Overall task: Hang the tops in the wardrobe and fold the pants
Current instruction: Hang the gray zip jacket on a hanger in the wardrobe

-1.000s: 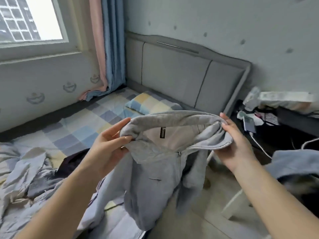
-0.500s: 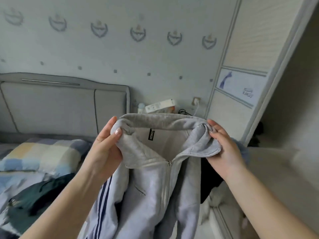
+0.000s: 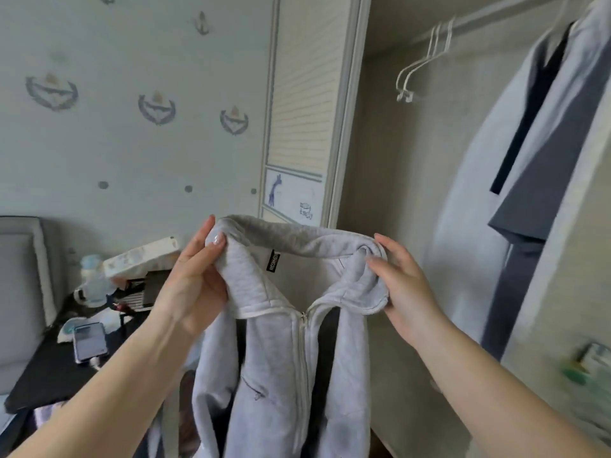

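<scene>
At frame center, the left hand (image 3: 193, 282) and right hand (image 3: 401, 292) each pinch an end of the collar of a grey zip jacket (image 3: 284, 375), which hangs down between the arms. The open wardrobe (image 3: 406, 193) fills the right, with 3 white hangers (image 3: 420, 61) on its rail and a garment (image 3: 529, 160) hung at upper right.

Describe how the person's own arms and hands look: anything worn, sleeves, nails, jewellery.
Both forearms are bare, with no sleeve in view. The left hand shows a glossy, pale polished thumbnail. The right hand has no ring visible. No watch, bracelet or glove shows on either wrist.
</scene>
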`<state>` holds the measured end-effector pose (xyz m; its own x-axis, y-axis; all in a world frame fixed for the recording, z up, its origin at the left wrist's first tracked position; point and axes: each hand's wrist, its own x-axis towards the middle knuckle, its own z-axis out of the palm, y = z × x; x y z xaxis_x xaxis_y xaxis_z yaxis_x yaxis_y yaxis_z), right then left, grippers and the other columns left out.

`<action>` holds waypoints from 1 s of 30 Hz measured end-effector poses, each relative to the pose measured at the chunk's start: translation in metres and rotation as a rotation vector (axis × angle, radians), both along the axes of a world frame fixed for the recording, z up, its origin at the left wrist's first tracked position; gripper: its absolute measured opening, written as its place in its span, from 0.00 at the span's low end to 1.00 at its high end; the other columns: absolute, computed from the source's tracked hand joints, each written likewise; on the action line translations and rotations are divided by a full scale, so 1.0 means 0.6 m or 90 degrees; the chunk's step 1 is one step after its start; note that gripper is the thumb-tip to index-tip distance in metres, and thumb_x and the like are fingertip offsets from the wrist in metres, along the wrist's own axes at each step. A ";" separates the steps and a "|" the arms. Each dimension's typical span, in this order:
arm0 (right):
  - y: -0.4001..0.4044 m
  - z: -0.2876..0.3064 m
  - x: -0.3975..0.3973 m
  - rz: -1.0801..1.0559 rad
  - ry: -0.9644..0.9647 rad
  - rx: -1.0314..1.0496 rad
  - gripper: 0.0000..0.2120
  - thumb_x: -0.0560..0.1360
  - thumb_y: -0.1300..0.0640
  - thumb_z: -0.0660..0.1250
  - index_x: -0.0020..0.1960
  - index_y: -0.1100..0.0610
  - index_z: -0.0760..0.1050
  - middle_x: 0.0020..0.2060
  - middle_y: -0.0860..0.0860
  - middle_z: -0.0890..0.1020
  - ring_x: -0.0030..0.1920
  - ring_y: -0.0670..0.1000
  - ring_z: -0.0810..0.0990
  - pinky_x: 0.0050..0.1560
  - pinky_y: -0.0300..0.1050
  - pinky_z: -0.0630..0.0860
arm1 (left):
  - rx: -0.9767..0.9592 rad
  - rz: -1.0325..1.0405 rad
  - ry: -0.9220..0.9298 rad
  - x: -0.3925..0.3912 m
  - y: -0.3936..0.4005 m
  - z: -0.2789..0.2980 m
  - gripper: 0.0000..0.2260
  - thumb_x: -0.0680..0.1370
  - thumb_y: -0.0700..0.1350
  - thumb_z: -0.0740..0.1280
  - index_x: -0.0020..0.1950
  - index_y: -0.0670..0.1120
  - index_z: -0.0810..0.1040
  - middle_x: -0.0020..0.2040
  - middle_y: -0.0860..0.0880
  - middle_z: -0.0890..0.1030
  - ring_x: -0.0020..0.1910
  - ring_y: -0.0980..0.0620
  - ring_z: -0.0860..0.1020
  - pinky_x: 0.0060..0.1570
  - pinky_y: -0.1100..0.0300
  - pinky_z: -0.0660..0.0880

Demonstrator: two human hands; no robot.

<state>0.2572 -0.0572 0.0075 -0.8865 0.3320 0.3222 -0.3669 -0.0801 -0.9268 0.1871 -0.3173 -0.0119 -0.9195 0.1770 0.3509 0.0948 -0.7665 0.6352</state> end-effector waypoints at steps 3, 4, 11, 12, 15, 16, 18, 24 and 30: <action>0.064 0.015 -0.010 -0.078 -0.022 0.045 0.13 0.77 0.60 0.65 0.58 0.45 0.74 0.50 0.45 0.83 0.50 0.47 0.82 0.53 0.46 0.78 | 0.001 -0.048 0.003 -0.049 0.088 0.035 0.18 0.70 0.42 0.68 0.58 0.56 0.79 0.55 0.49 0.83 0.51 0.53 0.82 0.50 0.54 0.80; 0.088 0.021 -0.014 -0.115 -0.029 0.076 0.13 0.77 0.59 0.65 0.59 0.46 0.73 0.53 0.47 0.81 0.53 0.48 0.81 0.55 0.48 0.77 | 0.004 -0.070 0.010 -0.062 0.119 0.049 0.19 0.70 0.42 0.67 0.59 0.55 0.77 0.54 0.50 0.84 0.51 0.53 0.83 0.48 0.54 0.81; 0.229 0.045 -0.083 -0.307 -0.139 0.285 0.21 0.76 0.47 0.66 0.67 0.48 0.66 0.48 0.48 0.77 0.45 0.45 0.78 0.41 0.40 0.76 | -0.017 -0.220 0.057 -0.178 0.292 0.094 0.24 0.78 0.41 0.61 0.74 0.42 0.62 0.59 0.39 0.74 0.56 0.42 0.75 0.58 0.48 0.74; 0.248 0.046 -0.096 -0.325 -0.163 0.312 0.22 0.76 0.45 0.65 0.67 0.47 0.65 0.47 0.47 0.77 0.44 0.45 0.79 0.43 0.42 0.78 | -0.007 -0.241 0.056 -0.196 0.314 0.098 0.22 0.79 0.40 0.60 0.73 0.40 0.63 0.58 0.38 0.73 0.54 0.41 0.75 0.56 0.48 0.74; 0.299 0.055 -0.136 -0.368 -0.231 0.383 0.24 0.74 0.41 0.65 0.66 0.46 0.64 0.46 0.47 0.79 0.46 0.48 0.80 0.51 0.49 0.80 | 0.005 -0.286 0.077 -0.244 0.375 0.115 0.14 0.76 0.41 0.62 0.60 0.38 0.72 0.52 0.37 0.75 0.47 0.42 0.79 0.50 0.52 0.78; 0.314 0.061 -0.151 -0.386 -0.256 0.413 0.26 0.73 0.39 0.64 0.68 0.46 0.64 0.48 0.47 0.79 0.48 0.49 0.80 0.52 0.48 0.78 | 0.016 -0.302 0.082 -0.261 0.394 0.122 0.13 0.74 0.42 0.63 0.56 0.38 0.74 0.50 0.38 0.76 0.46 0.43 0.79 0.49 0.54 0.78; 0.340 0.077 -0.183 -0.428 -0.303 0.466 0.29 0.73 0.36 0.62 0.70 0.46 0.62 0.48 0.44 0.77 0.49 0.48 0.78 0.49 0.42 0.74 | 0.037 -0.328 0.072 -0.298 0.426 0.134 0.13 0.72 0.43 0.64 0.54 0.38 0.74 0.50 0.38 0.76 0.51 0.43 0.78 0.56 0.51 0.75; 0.387 0.192 -0.311 -0.496 -0.250 0.511 0.28 0.75 0.39 0.62 0.70 0.50 0.63 0.51 0.46 0.77 0.46 0.47 0.76 0.48 0.39 0.72 | 0.043 -0.414 0.074 -0.427 0.516 0.175 0.10 0.72 0.43 0.64 0.52 0.41 0.74 0.48 0.42 0.72 0.48 0.46 0.73 0.55 0.51 0.68; 0.407 0.332 -0.443 -0.560 -0.184 0.588 0.27 0.75 0.39 0.63 0.69 0.51 0.65 0.46 0.44 0.77 0.57 0.50 0.76 0.54 0.41 0.68 | 0.042 -0.477 0.091 -0.541 0.572 0.213 0.08 0.73 0.43 0.63 0.51 0.42 0.74 0.49 0.41 0.70 0.51 0.43 0.69 0.60 0.47 0.63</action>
<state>-0.0083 0.1867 0.2069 -0.5626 0.5922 0.5769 0.2495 0.7868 -0.5645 -0.1378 0.0258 0.1158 -0.5069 0.7101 0.4887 -0.3884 -0.6942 0.6059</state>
